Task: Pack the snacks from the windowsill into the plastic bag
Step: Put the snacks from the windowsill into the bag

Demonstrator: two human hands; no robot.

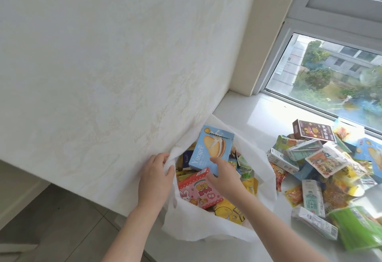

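Note:
A white plastic bag [208, 232] stands open at the windowsill's left end, against the wall. My left hand [155, 177] grips the bag's left rim and holds it open. My right hand [224, 176] holds a light blue biscuit box [208, 148], tilted, inside the bag's mouth. Below it in the bag lie a pink box [196, 191] with a rabbit picture, yellow packets [229, 210] and other snacks. A heap of snacks [322, 162] lies on the windowsill [256, 113] to the right of the bag.
In the heap are a brown box [313, 130], white drink cartons [313, 197], a green packet [359, 228] and another blue box [370, 152]. The window [330, 75] runs behind the heap. A white wall [103, 75] rises left of the bag; tiled floor [51, 226] lies below.

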